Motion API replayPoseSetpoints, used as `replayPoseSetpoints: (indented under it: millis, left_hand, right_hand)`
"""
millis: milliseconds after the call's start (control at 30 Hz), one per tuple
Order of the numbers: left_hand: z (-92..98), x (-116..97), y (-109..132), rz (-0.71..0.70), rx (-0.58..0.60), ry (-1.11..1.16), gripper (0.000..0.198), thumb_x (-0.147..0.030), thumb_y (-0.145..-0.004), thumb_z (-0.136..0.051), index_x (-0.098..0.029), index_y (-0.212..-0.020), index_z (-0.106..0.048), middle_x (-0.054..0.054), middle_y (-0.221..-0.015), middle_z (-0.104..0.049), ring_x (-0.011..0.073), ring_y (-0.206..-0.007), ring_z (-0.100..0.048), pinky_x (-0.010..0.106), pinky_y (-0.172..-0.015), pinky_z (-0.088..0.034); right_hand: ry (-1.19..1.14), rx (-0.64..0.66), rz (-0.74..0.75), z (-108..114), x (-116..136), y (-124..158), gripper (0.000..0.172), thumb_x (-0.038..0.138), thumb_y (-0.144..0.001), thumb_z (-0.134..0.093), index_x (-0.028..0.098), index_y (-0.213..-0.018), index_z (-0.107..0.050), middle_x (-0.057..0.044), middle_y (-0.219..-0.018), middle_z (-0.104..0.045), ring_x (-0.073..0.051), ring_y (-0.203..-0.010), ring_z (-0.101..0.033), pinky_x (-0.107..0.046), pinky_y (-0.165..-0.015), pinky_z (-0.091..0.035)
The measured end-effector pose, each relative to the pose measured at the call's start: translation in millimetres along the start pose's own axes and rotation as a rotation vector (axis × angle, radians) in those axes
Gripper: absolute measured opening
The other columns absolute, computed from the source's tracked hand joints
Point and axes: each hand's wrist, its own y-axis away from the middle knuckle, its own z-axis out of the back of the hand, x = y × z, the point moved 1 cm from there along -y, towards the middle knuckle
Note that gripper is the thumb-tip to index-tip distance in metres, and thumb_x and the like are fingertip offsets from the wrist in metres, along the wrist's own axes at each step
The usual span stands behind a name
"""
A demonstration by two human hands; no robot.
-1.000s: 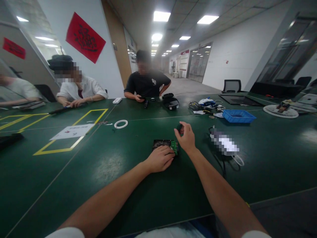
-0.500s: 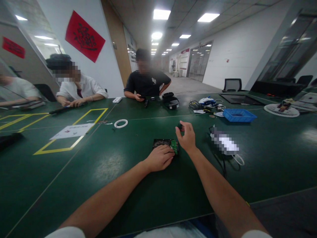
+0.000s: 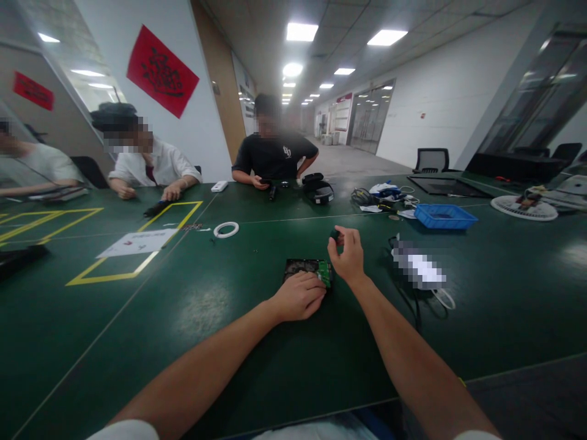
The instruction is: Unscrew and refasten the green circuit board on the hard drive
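Observation:
In the head view a hard drive [image 3: 302,267] lies on the green table, a green circuit board showing at its right end. My left hand [image 3: 302,296] is closed over its near side, fingers curled onto the board and covering part of it. Just right of the drive and raised above the table is my right hand [image 3: 348,253]. Its thumb and index finger pinch a small dark object [image 3: 334,234], too small and dim to name. The right hand does not touch the drive.
A phone-like device with a blurred screen [image 3: 422,269] and cables lies right of my hands. Beyond are a blue tray [image 3: 444,217], a cable pile [image 3: 385,190] and a white ring [image 3: 226,230]. Tiny bits lie left of the drive. Several people sit across the table.
The camera view has shifted slightly. Both my hands keep nearly the same pose by the hard drive. Across the table, a person's hands have moved apart, one now with a dark object.

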Motion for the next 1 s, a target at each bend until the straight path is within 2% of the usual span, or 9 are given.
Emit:
replayPoseSetpoints:
  millis: [167, 267, 400, 500, 633, 667, 767, 867, 1000]
  left_hand:
    - [0.4, 1.1, -0.5, -0.016, -0.041, -0.022, 0.025, -0.027, -0.099, -0.048, -0.019, -0.107, -0.071, 0.009, -0.109, -0.072, 0.0221, -0.104, -0.065, 0.039, -0.093, -0.050]
    - [1.2, 0.8, -0.2, -0.018, -0.066, -0.034, 0.023, -0.025, -0.098, -0.050, -0.019, -0.104, -0.071, 0.009, -0.106, -0.072, 0.0218, -0.101, -0.065, 0.038, -0.091, -0.050]
    - [2.8, 4.6, 0.4, 0.024, -0.132, -0.043, 0.019, -0.024, -0.096, -0.052, -0.019, -0.101, -0.070, 0.009, -0.103, -0.072, 0.0218, -0.098, -0.064, 0.038, -0.089, -0.050]
    - [4.4, 20.7, 4.1, 0.163, -0.259, -0.049, 0.017, -0.024, -0.096, -0.053, -0.019, -0.101, -0.069, 0.009, -0.104, -0.071, 0.0222, -0.099, -0.063, 0.038, -0.090, -0.049]
    - [9.3, 64.7, 21.9, 0.551, -0.437, -0.143, 0.019, -0.024, -0.097, -0.050, -0.020, -0.102, -0.068, 0.009, -0.103, -0.070, 0.0237, -0.101, -0.062, 0.039, -0.092, -0.049]
    - [10.9, 77.5, 28.6, 0.646, -0.426, -0.190, 0.020, -0.024, -0.097, -0.051, -0.020, -0.104, -0.069, 0.010, -0.105, -0.070, 0.0247, -0.103, -0.061, 0.040, -0.094, -0.049]
    - [14.9, 112.5, 50.4, 0.837, -0.276, -0.303, 0.026, -0.018, -0.094, -0.051, -0.020, -0.111, -0.070, 0.010, -0.114, -0.068, 0.0275, -0.112, -0.058, 0.041, -0.100, -0.046]
    - [14.6, 136.3, 68.6, 0.916, -0.147, -0.356, 0.036, -0.012, -0.091, -0.046, -0.017, -0.116, -0.071, 0.011, -0.122, -0.067, 0.0286, -0.118, -0.056, 0.040, -0.104, -0.044]
    - [7.8, 149.7, 78.8, 0.958, -0.043, -0.413, 0.040, -0.015, -0.091, -0.046, -0.013, -0.124, -0.069, 0.014, -0.132, -0.064, 0.0311, -0.124, -0.055, 0.043, -0.107, -0.041]
  right_hand:
    - [0.001, -0.046, -0.013, 0.4, 2.2, -1.3, 0.034, 0.032, -0.093, -0.060, 0.018, -0.123, -0.053, -0.011, -0.109, -0.054, -0.020, -0.082, -0.060, -0.040, -0.074, -0.060]
    - [-0.059, -0.067, 0.000, -1.2, -0.7, -1.6, 0.035, 0.035, -0.091, -0.064, 0.019, -0.121, -0.052, -0.014, -0.118, -0.054, -0.023, -0.094, -0.062, -0.039, -0.074, -0.062]
    - [-0.102, -0.055, 0.029, -4.8, -5.7, -0.5, 0.039, 0.032, -0.094, -0.060, 0.020, -0.129, -0.049, -0.016, -0.127, -0.056, -0.026, -0.107, -0.062, -0.041, -0.078, -0.064]
    - [-0.101, -0.059, 0.030, -7.0, -8.8, 0.5, 0.039, 0.031, -0.095, -0.057, 0.020, -0.131, -0.048, -0.016, -0.131, -0.057, -0.026, -0.109, -0.064, -0.044, -0.082, -0.063]
    - [-0.081, -0.037, 0.020, -5.0, -8.4, 0.3, 0.037, 0.033, -0.094, -0.060, 0.021, -0.128, -0.052, -0.014, -0.124, -0.060, -0.025, -0.101, -0.066, -0.042, -0.080, -0.063]
    - [-0.073, -0.027, 0.017, -3.7, -7.2, 0.1, 0.036, 0.034, -0.094, -0.060, 0.021, -0.127, -0.053, -0.013, -0.122, -0.059, -0.024, -0.098, -0.066, -0.042, -0.080, -0.063]
    - [-0.049, -0.014, -0.001, -0.3, -2.9, 0.0, 0.034, 0.033, -0.094, -0.060, 0.022, -0.126, -0.055, -0.012, -0.119, -0.057, -0.021, -0.090, -0.064, -0.041, -0.079, -0.063]
    - [-0.054, -0.017, -0.004, 0.3, -0.2, 0.6, 0.035, 0.031, -0.095, -0.058, 0.022, -0.128, -0.054, -0.013, -0.121, -0.055, -0.022, -0.094, -0.064, -0.040, -0.080, -0.063]
    - [-0.089, -0.010, 0.004, -2.0, -1.5, 1.9, 0.039, 0.028, -0.096, -0.055, 0.022, -0.133, -0.050, -0.014, -0.127, -0.054, -0.024, -0.102, -0.063, -0.040, -0.080, -0.063]
